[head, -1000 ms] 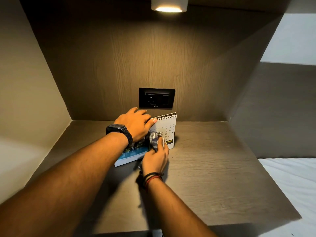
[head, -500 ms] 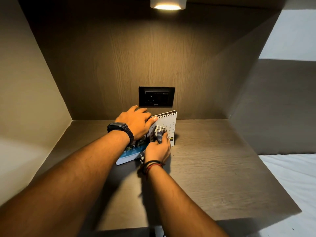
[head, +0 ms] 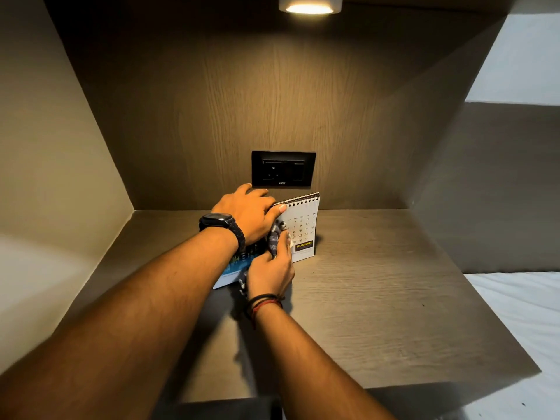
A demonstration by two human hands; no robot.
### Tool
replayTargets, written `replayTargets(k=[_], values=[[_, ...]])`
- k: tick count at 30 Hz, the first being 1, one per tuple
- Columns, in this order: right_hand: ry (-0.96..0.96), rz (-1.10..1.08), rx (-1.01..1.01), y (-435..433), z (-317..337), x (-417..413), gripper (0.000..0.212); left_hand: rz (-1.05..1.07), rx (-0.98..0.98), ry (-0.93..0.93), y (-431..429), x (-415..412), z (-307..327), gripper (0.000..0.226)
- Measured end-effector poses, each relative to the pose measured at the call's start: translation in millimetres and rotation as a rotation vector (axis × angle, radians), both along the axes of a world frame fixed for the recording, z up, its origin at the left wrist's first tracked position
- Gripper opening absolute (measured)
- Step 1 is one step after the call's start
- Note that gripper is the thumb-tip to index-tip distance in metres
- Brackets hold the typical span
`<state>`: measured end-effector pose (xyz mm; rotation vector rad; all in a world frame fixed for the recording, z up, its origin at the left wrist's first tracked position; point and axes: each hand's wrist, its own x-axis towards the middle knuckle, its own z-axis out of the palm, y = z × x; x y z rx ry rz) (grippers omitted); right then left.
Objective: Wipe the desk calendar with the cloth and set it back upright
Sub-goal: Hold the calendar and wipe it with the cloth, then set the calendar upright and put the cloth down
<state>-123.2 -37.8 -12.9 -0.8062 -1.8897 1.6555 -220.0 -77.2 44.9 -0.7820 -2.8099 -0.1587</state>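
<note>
A spiral-bound desk calendar (head: 304, 228) stands on the wooden shelf (head: 378, 283) below a wall socket, its white date page facing me and its blue lower part showing at the left under my arm. My left hand (head: 247, 215), with a black watch on the wrist, grips the calendar's top edge at the spiral. My right hand (head: 271, 269) presses a bunched grey patterned cloth (head: 274, 241) against the left part of the date page. Both hands hide much of the calendar's left half.
A black socket plate (head: 283, 168) sits on the back panel just above the calendar. Side walls close the niche on the left and right. A lamp (head: 309, 6) shines from above. White bedding (head: 521, 322) lies past the shelf's right edge.
My right hand with the cloth went up the date page, then slid back down and to the left. My left hand has stayed on the calendar's top edge.
</note>
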Motion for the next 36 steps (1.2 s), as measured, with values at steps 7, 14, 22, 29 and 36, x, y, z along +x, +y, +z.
replayTargets(k=[7, 14, 22, 29, 36], values=[[-0.109, -0.059, -0.129, 24.3, -9.5, -9.9, 0.060, -0.007, 0.015, 0.024, 0.1, -3.0, -2.5, 0.069], [-0.051, 0.155, 0.042, 12.3, -8.5, 6.5, 0.061, 0.005, 0.002, 0.039, -3.0, -8.1, -3.6, 0.068], [-0.127, 0.164, 0.276, 77.9, -5.2, 24.6, 0.055, 0.016, -0.120, 0.041, -4.0, -0.3, 6.3, 0.074], [-0.402, 0.010, 0.721, 195.8, -2.1, 68.1, 0.054, -0.075, 0.011, 0.370, 24.6, 43.4, 12.7, 0.086], [-0.726, 0.070, 0.947, 252.7, -16.6, 111.2, 0.046, -0.278, 0.016, -0.005, 95.5, 120.1, -58.4, 0.080]])
